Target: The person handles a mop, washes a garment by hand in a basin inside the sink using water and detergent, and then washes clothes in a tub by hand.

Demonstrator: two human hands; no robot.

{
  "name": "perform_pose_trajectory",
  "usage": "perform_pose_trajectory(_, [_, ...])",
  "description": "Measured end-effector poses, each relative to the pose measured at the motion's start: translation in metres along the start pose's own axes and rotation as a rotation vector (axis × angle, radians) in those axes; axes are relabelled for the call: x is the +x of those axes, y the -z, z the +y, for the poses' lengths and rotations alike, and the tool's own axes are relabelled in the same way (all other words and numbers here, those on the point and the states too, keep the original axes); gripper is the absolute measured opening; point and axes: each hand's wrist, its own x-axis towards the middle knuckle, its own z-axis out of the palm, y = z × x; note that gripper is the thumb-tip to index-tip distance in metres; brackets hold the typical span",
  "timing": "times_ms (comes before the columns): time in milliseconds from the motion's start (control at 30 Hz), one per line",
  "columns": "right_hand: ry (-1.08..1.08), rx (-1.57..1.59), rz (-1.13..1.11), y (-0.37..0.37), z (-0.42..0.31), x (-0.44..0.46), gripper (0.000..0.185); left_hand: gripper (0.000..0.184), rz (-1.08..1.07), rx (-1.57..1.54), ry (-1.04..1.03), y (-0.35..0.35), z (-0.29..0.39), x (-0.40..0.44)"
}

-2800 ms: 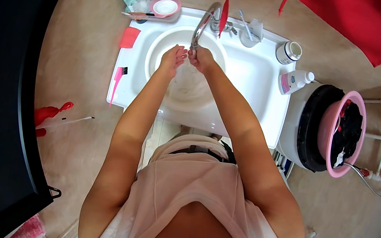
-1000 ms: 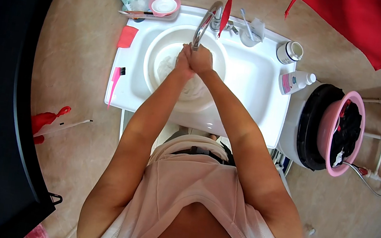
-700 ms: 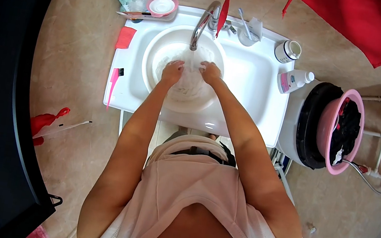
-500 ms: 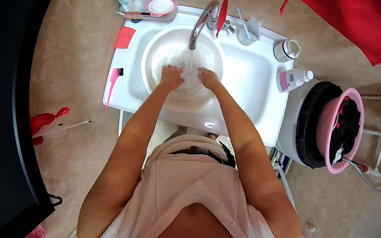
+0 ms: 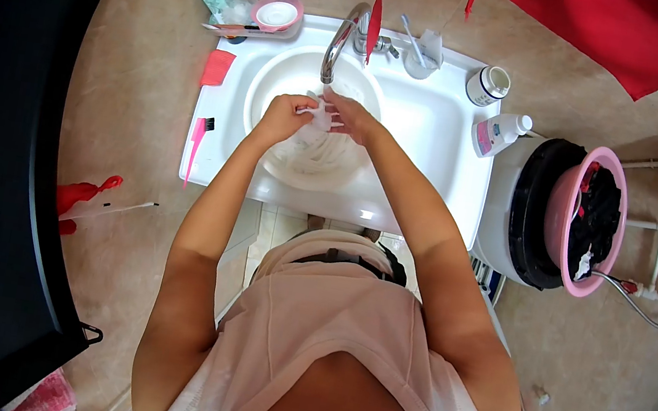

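Under the curved chrome faucet (image 5: 341,44), both my hands are over a round white basin (image 5: 256,92) in the sink. My left hand (image 5: 282,119) pinches a wet, whitish, thin cloth (image 5: 319,116) between thumb and fingers. Just to the right, my right hand (image 5: 349,117) has its fingers apart, the fingertips beside or against that cloth. More pale, wet material or cloudy water (image 5: 311,156) shows in the basin; I cannot tell which.
A pink brush (image 5: 198,143) and red cloth (image 5: 217,68) lie on the sink's left rim. A pink bowl (image 5: 278,12) stands behind. To the right are a jar (image 5: 488,86), a white bottle (image 5: 499,136) and a pink basin (image 5: 561,215) of dark clothes.
Both hands have risen out of the basin and come together below the faucet. The whitish cloth is now lifted between them, and less white shows in the basin.
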Motion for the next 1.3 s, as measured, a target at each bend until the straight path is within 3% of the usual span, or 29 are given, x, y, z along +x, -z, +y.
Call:
perform_pose_trajectory(100, [0.08, -0.038, -0.074, -0.023, -0.042, -0.033, 0.056, 0.023, 0.04, -0.116, 0.017, 0.008, 0.022, -0.005])
perform_pose_trajectory(267, [0.133, -0.055, -0.09, -0.019, -0.045, -0.02, 0.03, 0.025, 0.01, -0.22, 0.023, 0.01, 0.045, -0.023])
perform_pose_trajectory(467, [0.205, -0.142, -0.047, -0.045, -0.06, -0.075, 0.025, 0.023, -0.079, -0.734, 0.237, 0.015, 0.031, -0.054])
perform_pose_trajectory(500, [0.226, -0.15, -0.05, -0.049, -0.064, -0.082, 0.025, 0.023, 0.008, -0.746, 0.23, 0.012, 0.032, -0.058])
perform_pose_trajectory(600, [0.306, -0.186, -0.095, -0.053, -0.076, -0.087, 0.02, 0.026, 0.265, -0.754, 0.215, 0.006, 0.032, -0.065])
perform_pose_trajectory(700, [0.342, -0.084, -0.168, -0.06, -0.097, -0.107, 0.017, 0.035, 0.358, -0.243, -0.003, -0.003, 0.007, -0.058])
perform_pose_trajectory(733, [0.369, -0.064, -0.251, -0.06, -0.105, -0.117, 0.017, 0.044, 0.359, -0.218, 0.032, -0.005, 0.004, -0.056])
perform_pose_trajectory(833, [0.424, -0.043, -0.293, -0.066, -0.133, -0.151, 0.016, 0.04, 0.258, -0.033, 0.037, -0.005, 0.003, -0.05])
perform_pose_trajectory(1000, [0.616, 0.049, -0.418, -0.05, -0.159, -0.175, 0.017, 0.043, 0.243, -0.504, -0.086, 0.013, 0.054, -0.057])
perform_pose_trajectory(1133, [0.578, 0.02, -0.409, -0.047, -0.152, -0.182, 0.016, 0.051, 0.202, -0.576, -0.181, 0.014, 0.092, -0.061])
perform_pose_trajectory(1233, [0.554, -0.067, -0.37, -0.045, -0.136, -0.176, 0.016, 0.04, 0.015, -0.432, -0.017, 0.009, 0.091, -0.056])
perform_pose_trajectory(1300, [0.551, -0.113, -0.312, -0.039, -0.13, -0.176, 0.016, 0.025, 0.039, -0.438, -0.023, 0.005, 0.085, -0.055])
